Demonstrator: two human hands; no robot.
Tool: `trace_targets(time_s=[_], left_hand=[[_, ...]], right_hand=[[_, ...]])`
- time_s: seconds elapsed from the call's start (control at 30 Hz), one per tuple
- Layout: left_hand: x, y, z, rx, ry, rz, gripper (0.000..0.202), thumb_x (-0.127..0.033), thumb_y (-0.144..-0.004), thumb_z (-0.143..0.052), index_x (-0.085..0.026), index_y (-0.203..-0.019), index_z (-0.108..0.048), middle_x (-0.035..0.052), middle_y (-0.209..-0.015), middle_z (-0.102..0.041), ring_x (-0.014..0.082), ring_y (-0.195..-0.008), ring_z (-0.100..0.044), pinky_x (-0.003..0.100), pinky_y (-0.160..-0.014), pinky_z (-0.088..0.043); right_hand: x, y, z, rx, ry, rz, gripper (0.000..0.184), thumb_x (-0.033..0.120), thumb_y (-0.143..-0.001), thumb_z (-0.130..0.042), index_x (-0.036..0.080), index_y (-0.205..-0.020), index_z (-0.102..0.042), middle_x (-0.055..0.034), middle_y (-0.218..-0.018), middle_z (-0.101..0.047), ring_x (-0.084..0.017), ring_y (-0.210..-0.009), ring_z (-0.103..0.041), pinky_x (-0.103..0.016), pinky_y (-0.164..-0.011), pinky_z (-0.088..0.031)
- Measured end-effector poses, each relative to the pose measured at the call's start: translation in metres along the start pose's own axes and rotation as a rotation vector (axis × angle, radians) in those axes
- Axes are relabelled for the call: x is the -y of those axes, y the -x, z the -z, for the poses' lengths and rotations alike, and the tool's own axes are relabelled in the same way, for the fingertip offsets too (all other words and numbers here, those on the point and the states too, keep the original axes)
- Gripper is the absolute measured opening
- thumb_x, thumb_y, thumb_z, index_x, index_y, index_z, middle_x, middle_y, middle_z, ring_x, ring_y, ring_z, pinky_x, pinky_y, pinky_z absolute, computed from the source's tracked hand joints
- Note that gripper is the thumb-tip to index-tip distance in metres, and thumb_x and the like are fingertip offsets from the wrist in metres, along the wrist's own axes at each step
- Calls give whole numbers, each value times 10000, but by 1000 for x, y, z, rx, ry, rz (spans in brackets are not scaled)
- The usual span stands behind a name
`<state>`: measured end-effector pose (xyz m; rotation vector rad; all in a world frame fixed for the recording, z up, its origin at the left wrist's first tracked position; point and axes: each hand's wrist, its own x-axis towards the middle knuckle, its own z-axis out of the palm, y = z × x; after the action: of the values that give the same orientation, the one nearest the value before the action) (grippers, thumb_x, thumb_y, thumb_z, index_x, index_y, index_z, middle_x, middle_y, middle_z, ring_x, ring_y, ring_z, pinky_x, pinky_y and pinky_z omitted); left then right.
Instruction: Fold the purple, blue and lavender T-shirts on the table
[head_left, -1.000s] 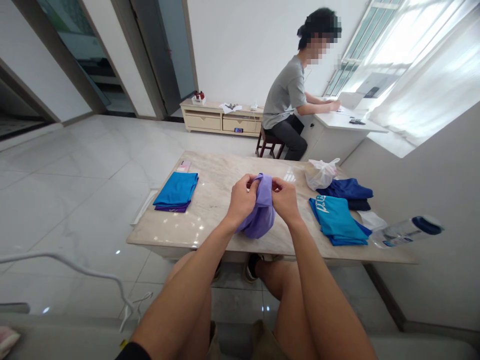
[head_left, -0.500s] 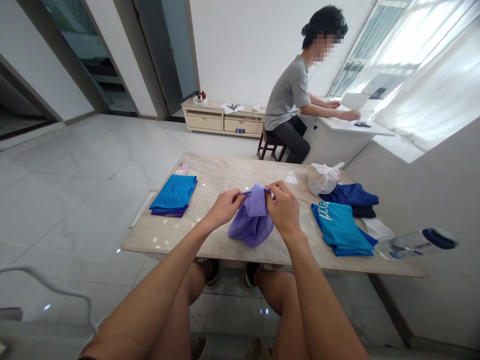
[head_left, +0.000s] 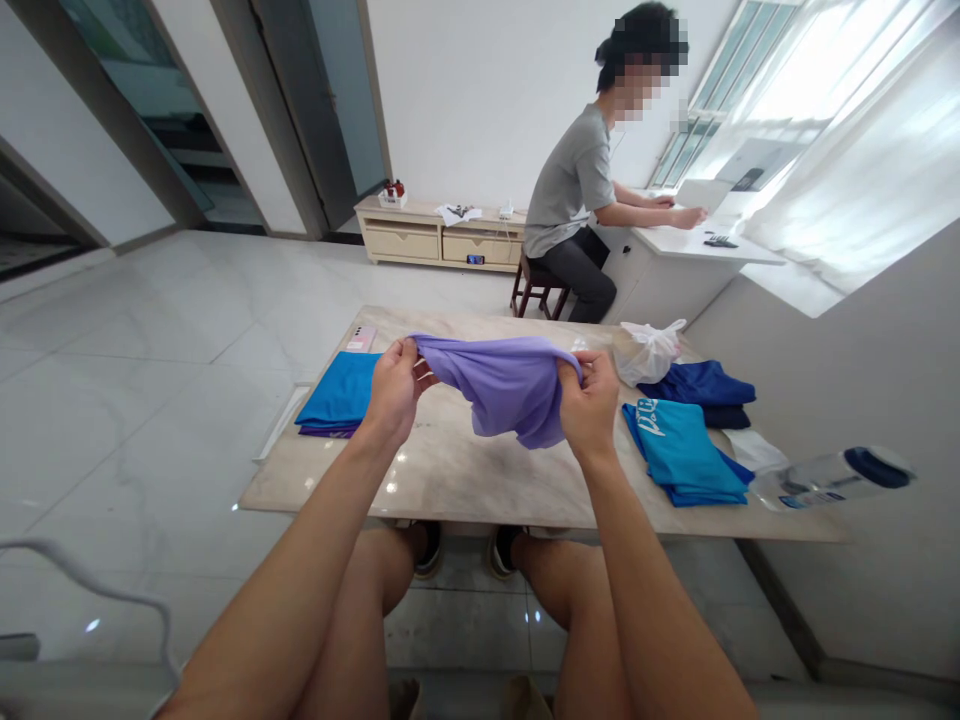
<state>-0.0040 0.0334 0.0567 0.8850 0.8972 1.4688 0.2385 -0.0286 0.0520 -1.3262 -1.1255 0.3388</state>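
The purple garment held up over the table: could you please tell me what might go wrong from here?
The left hand and right hand pinch the purple garment by its edge, so it could slip free. Swinging it might also disturb the folded blue stack beside the left hand.

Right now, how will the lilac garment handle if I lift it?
Probably floppy: the lilac garment sags between the left hand and right hand. It looks light, since fingertips alone hold it up, and its smooth surface may slip.
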Motion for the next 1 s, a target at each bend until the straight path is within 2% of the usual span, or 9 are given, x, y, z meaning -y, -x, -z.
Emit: trace_targets(time_s=[0.13,0.3,0.43,0.5,0.57,0.7,0.83,0.93,1.0], left_hand=[[-6,2,9,-145,16,-101,315,-485,-985,-767,-204,-892,-662,-19,-757,-676,119,-654,-617,233,-685,-539],[-9,-3,20,-250,-79,-254,314,-493,-972,-777,-216,-889,-653,-43,-759,-644,111,-686,-585,198,-666,-477],[-11,0,16,-327,-161,-366,277,-453,-995,-750,-213,-892,-661,-44,-784,-647,105,-714,-569,185,-670,-448],[-11,5,12,-307,-136,-353,283,-440,-992,-751,-215,-860,-643,-45,-768,-634,103,-701,-566,185,-664,-447],[-11,11,9,-203,-83,-279,300,-442,-981,-760,-218,-833,-626,-41,-742,-621,108,-679,-581,192,-653,-459],[-14,16,10,-27,1,-127,298,-461,-957,-785,-217,-858,-646,-20,-737,-654,114,-617,-592,205,-600,-482],[-19,5,13,-104,41,-153,318,-422,-886,-878,-202,-832,-654,-46,-702,-611,79,-569,-519,170,-545,-445],[-24,-5,13,-133,26,-267,370,-450,-874,-897,-202,-786,-637,-48,-690,-575,86,-595,-504,178,-581,-465],[-30,-7,13,-138,-16,-357,390,-496,-881,-890,-210,-787,-642,-42,-695,-559,102,-614,-497,199,-601,-471]], right_hand=[[3,4,-5,97,10,42,255,479,-978,-699,228,-968,-656,-37,-863,-736,-213,-788,-681,-325,-740,-518],[-2,3,2,54,273,120,194,436,-990,-659,246,-960,-683,-52,-934,-765,-245,-884,-694,-374,-876,-535],[-6,1,3,46,178,105,212,461,-1003,-618,255,-984,-575,-27,-876,-689,-224,-829,-648,-349,-791,-510],[-5,2,3,156,79,40,270,533,-1024,-590,274,-1022,-515,39,-739,-559,-187,-674,-543,-317,-676,-452],[-2,4,5,324,-11,-50,364,638,-1015,-587,289,-1050,-489,84,-661,-438,-161,-577,-425,-288,-582,-368],[2,7,17,632,-41,-111,445,698,-969,-653,274,-1089,-585,78,-661,-529,-146,-577,-443,-257,-565,-335],[-9,2,32,577,277,40,347,580,-1008,-664,245,-937,-723,4,-754,-693,-183,-716,-588,-279,-687,-398],[-20,-3,42,648,395,112,434,598,-1011,-687,241,-766,-713,-15,-774,-733,-193,-740,-620,-291,-721,-411],[-22,-6,47,540,470,204,415,574,-1015,-699,244,-766,-723,-28,-805,-744,-207,-773,-633,-314,-780,-434]])
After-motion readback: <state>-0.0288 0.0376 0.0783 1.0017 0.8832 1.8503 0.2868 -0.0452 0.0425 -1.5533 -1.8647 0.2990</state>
